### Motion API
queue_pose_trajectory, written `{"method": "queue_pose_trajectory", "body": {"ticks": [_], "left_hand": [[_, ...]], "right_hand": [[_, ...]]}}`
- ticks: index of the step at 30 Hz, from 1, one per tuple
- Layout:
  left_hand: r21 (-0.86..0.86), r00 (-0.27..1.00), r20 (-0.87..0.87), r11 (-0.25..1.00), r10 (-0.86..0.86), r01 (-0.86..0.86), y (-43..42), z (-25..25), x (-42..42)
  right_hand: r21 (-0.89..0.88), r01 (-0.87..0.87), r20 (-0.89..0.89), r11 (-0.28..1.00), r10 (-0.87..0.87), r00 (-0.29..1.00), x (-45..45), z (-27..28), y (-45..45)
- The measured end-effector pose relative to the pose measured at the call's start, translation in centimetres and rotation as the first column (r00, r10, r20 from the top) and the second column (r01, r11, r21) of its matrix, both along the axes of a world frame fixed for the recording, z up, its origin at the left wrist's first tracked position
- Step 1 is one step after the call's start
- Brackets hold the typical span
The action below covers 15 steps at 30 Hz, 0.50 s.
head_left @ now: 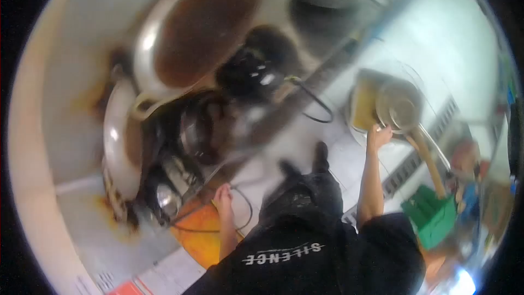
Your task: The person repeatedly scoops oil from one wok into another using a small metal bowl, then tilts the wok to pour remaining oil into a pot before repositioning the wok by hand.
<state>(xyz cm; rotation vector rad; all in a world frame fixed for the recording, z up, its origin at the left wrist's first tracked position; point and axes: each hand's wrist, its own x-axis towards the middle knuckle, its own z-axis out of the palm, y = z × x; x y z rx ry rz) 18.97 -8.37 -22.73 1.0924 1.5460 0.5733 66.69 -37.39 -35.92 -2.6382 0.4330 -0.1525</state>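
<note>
At the right, my right hand (379, 135) is closed at the near rim of a round, bowl-like metal pan (399, 108). Its exact grip is blurred. Beside and partly under the pan is a squarish container (363, 106) with yellowish-brown contents. A long tan shape (431, 166) slants down from the pan; I cannot tell whether it is a handle or an arm. Down on the left, my left hand (222, 199) appears loosely open, nothing visible in it. A thin dark hose or cable (251, 210) loops around it, beside an orange-yellow surface (199, 226).
A large wok (147, 57) with a brown inside and a smaller pan (121, 131) stand on the stained metal stove at left. Black burner parts (256, 68) lie between them. Floor drain grates (401, 177) and a green crate (431, 216) are at right.
</note>
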Motion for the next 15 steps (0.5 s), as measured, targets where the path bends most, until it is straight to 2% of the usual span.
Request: {"method": "queue_pose_trajectory", "body": {"ticks": [1,2,3,5,6,8,9,10,11,13,14,15], "left_hand": [[0.059,0.998,0.024,0.996,0.059,-0.061,1.4,1.3,0.5],[0.111,0.993,0.054,0.988,0.106,-0.112,3.0,2.3,0.8],[0.163,0.983,0.091,0.971,0.162,-0.175,4.4,3.1,0.9],[0.265,0.967,0.157,0.935,0.2,-0.236,7.7,3.7,1.0],[0.323,0.965,0.173,0.915,0.194,-0.242,9.5,3.9,0.7],[0.426,0.983,0.132,0.889,0.124,-0.17,13.8,1.9,-1.0],[0.361,0.985,0.113,0.919,0.127,-0.16,14.6,3.6,-0.2],[0.291,0.987,0.101,0.945,0.123,-0.147,15.6,5.2,0.8],[0.292,0.982,0.12,0.941,0.143,-0.172,17.7,4.3,0.3],[0.295,0.999,-0.048,0.956,0.011,0.003,21.2,1.4,-0.5],[0.29,0.999,-0.027,0.957,0.023,-0.014,22.3,0.6,-0.7],[0.329,0.997,-0.055,0.943,-0.045,0.06,22.8,0.4,-0.5]], "right_hand": [[0.092,-0.166,0.2,0.982,0.145,0.969,-1.3,0.5,2.2],[0.35,-0.299,0.132,0.888,0.269,0.954,-2.7,1.8,5.3],[0.58,-0.37,0.089,0.726,0.395,0.914,-4.6,3.4,8.7],[0.857,-0.366,0.043,0.363,0.657,0.753,-7.7,5.1,14.6],[0.858,-0.387,0.064,0.337,0.678,0.732,-9.1,7.2,17.5],[0.9,-0.402,0.085,0.169,0.836,0.543,-11.3,12.6,22.6],[0.896,-0.418,0.1,0.147,0.852,0.514,-11.8,14.1,24.5],[0.918,-0.374,0.081,0.135,0.858,0.507,-12.2,15.4,26.3],[0.935,-0.329,0.058,0.13,0.862,0.504,-12.6,16.3,27.9],[0.904,-0.407,0.091,0.131,0.871,0.482,-13.5,17.0,30.0],[0.914,-0.379,0.048,0.146,0.888,0.457,-13.9,17.2,30.8],[0.922,-0.349,0.001,0.166,0.902,0.432,-14.4,17.1,31.4]]}}
